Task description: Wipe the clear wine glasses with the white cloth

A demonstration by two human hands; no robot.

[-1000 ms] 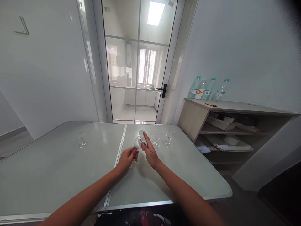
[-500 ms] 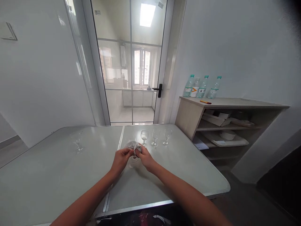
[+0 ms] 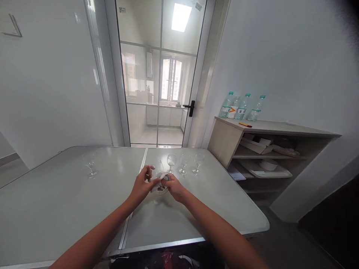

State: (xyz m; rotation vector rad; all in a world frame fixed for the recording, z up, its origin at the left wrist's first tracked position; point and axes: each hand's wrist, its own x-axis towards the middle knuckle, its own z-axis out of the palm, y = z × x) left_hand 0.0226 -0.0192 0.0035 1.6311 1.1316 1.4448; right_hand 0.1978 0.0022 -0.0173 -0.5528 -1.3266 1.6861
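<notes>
My right hand (image 3: 176,188) is closed around a clear stemmed wine glass (image 3: 162,191), with a pale cloth (image 3: 163,176) bunched at its fingers. The glass is tilted over the table, its foot nearest me; the hands partly hide it. To its left is my left hand (image 3: 143,184), fingers raised and curved apart from the thumb. That thumb reaches to the cloth, and nothing shows between it and the fingers. Just beyond the hands, three more wine glasses stand upright in a row: a left one (image 3: 171,161), a middle one (image 3: 184,163) and a right one (image 3: 199,163).
Another wine glass (image 3: 90,164) stands alone on the left of the pale table (image 3: 70,209). A metal strip (image 3: 126,228) crosses the tabletop. At right, a shelf unit (image 3: 224,140) holds several plastic bottles (image 3: 241,107) and a yellow-red pen-like item (image 3: 245,124). Behind is a glass door (image 3: 143,123).
My left hand's fingers have lifted off the wine glass and spread from the thumb. My right hand still grips the glass with the cloth. The view has tilted slightly.
</notes>
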